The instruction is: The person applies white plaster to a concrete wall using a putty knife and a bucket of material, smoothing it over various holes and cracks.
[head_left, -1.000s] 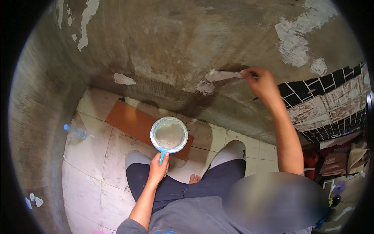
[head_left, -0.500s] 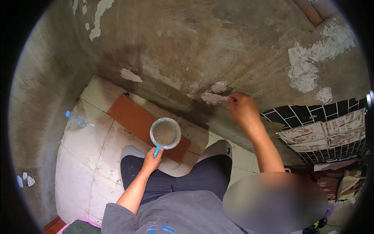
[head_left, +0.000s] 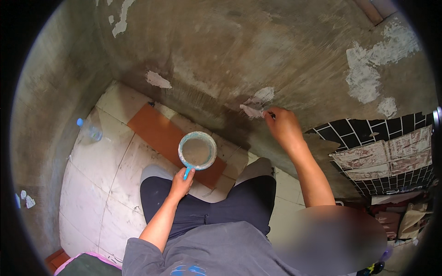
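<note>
My left hand (head_left: 182, 183) is closed around the short handle of a blue plastic dipper (head_left: 212, 162), which I hold level above my knees. Greyish-beige liquid or paste fills part of it, and its rim is crusted with pale residue. Out to the right, my right hand (head_left: 282, 124) pinches a small pale flat tool (head_left: 252, 112) whose exact kind I cannot make out. The tool's far end lies against the grey-brown wall (head_left: 216, 50), just below a whitish patch (head_left: 264, 94). Dark, damp-looking plaster surrounds that spot.
A reddish-brown board (head_left: 154, 129) lies on the pale floor tiles (head_left: 85, 179) along the wall. A clear bottle with a blue cap (head_left: 94, 133) lies at left. Black tile-patterned covering (head_left: 357, 131) hangs at right, near a cluttered heap (head_left: 407, 216).
My right hand and the pale tool have shifted slightly left relative to the wall's patches. My left hand still holds the dipper above my knees. The whole view has shifted a little.
</note>
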### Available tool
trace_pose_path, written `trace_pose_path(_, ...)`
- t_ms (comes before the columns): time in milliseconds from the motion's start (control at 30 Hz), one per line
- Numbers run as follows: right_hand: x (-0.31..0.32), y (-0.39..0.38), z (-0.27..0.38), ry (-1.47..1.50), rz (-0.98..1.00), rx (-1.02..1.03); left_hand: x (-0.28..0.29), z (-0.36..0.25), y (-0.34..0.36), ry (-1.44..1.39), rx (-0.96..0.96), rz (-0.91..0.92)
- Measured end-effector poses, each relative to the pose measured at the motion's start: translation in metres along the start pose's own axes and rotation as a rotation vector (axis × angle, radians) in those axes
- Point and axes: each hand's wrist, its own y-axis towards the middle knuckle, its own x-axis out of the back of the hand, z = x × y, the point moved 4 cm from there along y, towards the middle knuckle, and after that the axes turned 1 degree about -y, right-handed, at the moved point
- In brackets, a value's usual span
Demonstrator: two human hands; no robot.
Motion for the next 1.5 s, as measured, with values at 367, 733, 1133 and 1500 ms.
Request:
trace_pose_path(367, 0.089, -0.010, 0.024, 0.053, -0.106, 0.002, 0.014, 0.008, -0.006, -0.034, 0.085, 0.000)
trace_pose_path(733, -0.016, -0.004, -0.022, -0.088, -0.013, -0.015, 0.007, 0.003, -0.003, -0.058, 0.089, 0.036)
trace_pose_path(1133, 0.124, -0.005, -0.002, 0.044, -0.038, -0.036, 0.016, 0.005, -0.006, -0.055, 0.094, 0.042)
trace_pose_path(1500, 0.032, -0.011, -0.090, 0.279, -0.123, -0.215, 0.019, 0.011, -0.003, -0.074, 0.088, 0.040)
